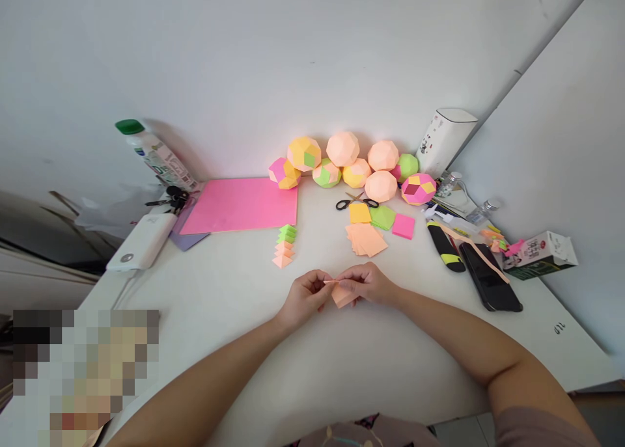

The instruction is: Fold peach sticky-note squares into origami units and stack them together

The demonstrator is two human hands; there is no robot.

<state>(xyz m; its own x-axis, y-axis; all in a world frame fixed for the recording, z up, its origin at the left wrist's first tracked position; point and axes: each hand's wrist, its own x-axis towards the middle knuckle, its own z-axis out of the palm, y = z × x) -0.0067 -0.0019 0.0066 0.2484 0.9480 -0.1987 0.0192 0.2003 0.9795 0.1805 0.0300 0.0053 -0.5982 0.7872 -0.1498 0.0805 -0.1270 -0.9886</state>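
Close to the front of the white table, a peach paper square (343, 296) is held up between my two hands. My left hand (303, 298) pinches its left corner between thumb and fingers. Across its upper right side, my right hand (374, 284) grips the paper with the thumb in front. Fingers cover part of the sheet, so I cannot tell how far it is folded. Beyond my left hand stands a row of folded paper pieces (283, 248), green behind and peach in front. Fanned peach sheets (367, 240) lie beyond my right hand, near yellow (360, 213), green (383, 217) and pink sticky notes (403, 226).
Black-handled scissors (358, 202) lie before several faceted paper balls (342, 149) along the wall. A pink board (241, 203), a bottle (163, 157) and a white power bank (142, 241) are left. Rightward are a box cutter (445, 246), a phone (489, 274) and a carton (541, 255).
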